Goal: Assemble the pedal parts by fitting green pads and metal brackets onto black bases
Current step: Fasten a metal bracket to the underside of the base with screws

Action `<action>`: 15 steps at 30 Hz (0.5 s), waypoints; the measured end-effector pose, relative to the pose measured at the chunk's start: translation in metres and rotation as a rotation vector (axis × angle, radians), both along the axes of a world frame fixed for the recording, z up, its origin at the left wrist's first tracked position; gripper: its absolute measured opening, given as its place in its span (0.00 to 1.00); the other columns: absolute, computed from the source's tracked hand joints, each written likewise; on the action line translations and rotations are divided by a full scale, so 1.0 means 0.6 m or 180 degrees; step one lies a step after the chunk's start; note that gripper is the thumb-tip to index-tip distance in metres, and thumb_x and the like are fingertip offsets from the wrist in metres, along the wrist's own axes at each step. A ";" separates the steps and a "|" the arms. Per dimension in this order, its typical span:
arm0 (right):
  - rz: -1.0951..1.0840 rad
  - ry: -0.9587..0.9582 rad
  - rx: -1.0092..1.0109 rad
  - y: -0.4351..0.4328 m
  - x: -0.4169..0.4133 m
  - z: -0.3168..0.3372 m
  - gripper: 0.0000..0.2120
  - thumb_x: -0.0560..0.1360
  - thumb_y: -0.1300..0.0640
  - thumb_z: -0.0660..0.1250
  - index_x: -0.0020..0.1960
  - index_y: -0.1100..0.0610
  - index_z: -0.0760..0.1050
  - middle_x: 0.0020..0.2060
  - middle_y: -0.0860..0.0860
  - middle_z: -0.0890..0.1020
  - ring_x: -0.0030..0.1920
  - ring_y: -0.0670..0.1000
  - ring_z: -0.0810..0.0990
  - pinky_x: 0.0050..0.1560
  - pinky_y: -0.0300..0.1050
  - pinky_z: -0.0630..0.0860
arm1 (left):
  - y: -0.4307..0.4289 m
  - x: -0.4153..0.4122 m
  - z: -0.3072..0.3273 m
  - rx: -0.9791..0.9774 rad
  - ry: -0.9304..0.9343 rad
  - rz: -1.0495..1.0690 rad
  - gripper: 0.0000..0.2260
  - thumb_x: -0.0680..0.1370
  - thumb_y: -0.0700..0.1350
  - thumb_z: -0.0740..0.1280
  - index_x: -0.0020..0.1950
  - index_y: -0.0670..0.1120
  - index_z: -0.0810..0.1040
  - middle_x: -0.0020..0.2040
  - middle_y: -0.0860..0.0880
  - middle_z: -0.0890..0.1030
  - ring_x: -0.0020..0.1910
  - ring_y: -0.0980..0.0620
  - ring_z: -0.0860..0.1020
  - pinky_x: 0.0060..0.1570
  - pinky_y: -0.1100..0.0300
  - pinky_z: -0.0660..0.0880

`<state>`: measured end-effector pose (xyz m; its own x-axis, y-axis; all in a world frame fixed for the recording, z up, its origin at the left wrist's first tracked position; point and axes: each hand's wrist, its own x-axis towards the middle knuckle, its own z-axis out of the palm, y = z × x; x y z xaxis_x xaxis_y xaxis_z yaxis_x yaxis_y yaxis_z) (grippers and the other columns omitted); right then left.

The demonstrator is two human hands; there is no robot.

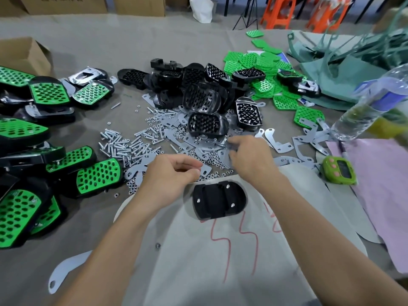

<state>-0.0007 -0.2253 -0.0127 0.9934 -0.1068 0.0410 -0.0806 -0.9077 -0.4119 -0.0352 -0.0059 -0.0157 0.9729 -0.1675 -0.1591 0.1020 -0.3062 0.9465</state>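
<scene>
A black base (218,199) lies underside up on the white sheet (220,261) in front of me, with three screw ends poking through it. My left hand (174,173) hovers just left of and above it, fingers curled with thumb meeting fingertips beside a flat bracket (205,171); I cannot tell whether it holds anything. My right hand (249,155) reaches into the pile of metal brackets (198,140) and pinches one between thumb and forefinger. Loose black bases (203,91) are heaped behind, with green pads (265,69) at the back right.
Screws (128,142) and nuts (212,157) are strewn in the middle. Assembled pedals (44,151) crowd the left side beside a cardboard box (24,56). A plastic bottle (371,102), a green timer (340,170) and a pink sheet (379,195) lie on the right.
</scene>
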 end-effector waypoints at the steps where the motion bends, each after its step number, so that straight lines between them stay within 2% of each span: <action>1: 0.0055 -0.0076 -0.0078 0.000 -0.010 -0.001 0.14 0.74 0.63 0.65 0.53 0.53 0.85 0.47 0.55 0.87 0.52 0.61 0.82 0.56 0.47 0.76 | 0.000 0.001 -0.001 0.0034 0.0001 0.0001 0.14 0.75 0.39 0.76 0.46 0.60 0.87 0.43 0.54 0.88 0.44 0.55 0.86 0.53 0.54 0.82; 3: 0.0123 -0.0367 -0.0274 0.001 -0.031 0.002 0.09 0.75 0.59 0.68 0.49 0.52 0.86 0.42 0.54 0.87 0.48 0.60 0.82 0.51 0.43 0.68 | -0.001 0.004 -0.001 0.0071 0.0001 0.0030 0.13 0.75 0.39 0.76 0.46 0.60 0.88 0.43 0.55 0.88 0.44 0.55 0.86 0.54 0.53 0.82; 5: -0.0024 -0.0699 -0.0192 0.000 -0.051 0.006 0.07 0.78 0.56 0.68 0.49 0.52 0.86 0.42 0.52 0.87 0.47 0.58 0.82 0.50 0.46 0.68 | -0.004 0.006 0.003 0.0082 -0.0042 0.0056 0.13 0.76 0.40 0.75 0.46 0.60 0.87 0.44 0.56 0.88 0.45 0.56 0.86 0.54 0.53 0.81; 7: -0.0360 -0.0931 0.0374 -0.003 -0.069 0.012 0.07 0.79 0.53 0.67 0.50 0.50 0.84 0.40 0.50 0.86 0.44 0.57 0.82 0.49 0.49 0.74 | -0.007 0.008 0.006 0.0087 -0.0089 0.0095 0.13 0.76 0.41 0.75 0.47 0.61 0.87 0.44 0.57 0.88 0.45 0.58 0.86 0.53 0.55 0.80; 9: -0.0683 -0.1056 0.1214 -0.008 -0.080 0.024 0.06 0.77 0.50 0.67 0.48 0.43 0.83 0.36 0.46 0.85 0.41 0.53 0.82 0.48 0.48 0.78 | -0.009 0.008 0.007 0.0121 -0.0107 0.0137 0.10 0.76 0.42 0.76 0.46 0.58 0.88 0.44 0.58 0.87 0.45 0.59 0.85 0.50 0.57 0.79; 11: -0.0828 -0.0987 0.1706 -0.018 -0.078 0.029 0.06 0.75 0.50 0.67 0.45 0.41 0.82 0.33 0.46 0.83 0.38 0.52 0.82 0.45 0.46 0.78 | -0.013 0.008 0.009 0.0181 -0.0130 0.0165 0.08 0.76 0.42 0.76 0.46 0.56 0.88 0.43 0.58 0.87 0.44 0.60 0.85 0.50 0.58 0.80; 12: -0.0840 -0.0792 0.1805 -0.024 -0.073 0.029 0.06 0.74 0.51 0.67 0.44 0.43 0.83 0.32 0.48 0.83 0.36 0.52 0.81 0.44 0.46 0.78 | -0.017 0.008 0.011 0.0215 -0.0150 0.0173 0.08 0.76 0.41 0.76 0.46 0.55 0.88 0.43 0.59 0.87 0.44 0.60 0.85 0.51 0.58 0.80; 13: -0.0855 -0.0567 0.1806 -0.029 -0.069 0.027 0.06 0.74 0.52 0.68 0.44 0.48 0.84 0.32 0.49 0.83 0.35 0.51 0.81 0.44 0.46 0.79 | -0.021 0.006 0.014 0.0254 -0.0176 0.0175 0.08 0.76 0.41 0.76 0.47 0.55 0.87 0.42 0.59 0.87 0.43 0.60 0.85 0.51 0.58 0.80; 15: -0.1087 -0.0434 0.1658 -0.040 -0.061 0.023 0.07 0.74 0.53 0.68 0.47 0.50 0.86 0.35 0.46 0.85 0.38 0.42 0.82 0.50 0.42 0.79 | -0.028 0.003 0.017 0.0379 -0.0262 0.0190 0.08 0.76 0.41 0.75 0.46 0.56 0.87 0.41 0.61 0.86 0.42 0.62 0.84 0.50 0.60 0.80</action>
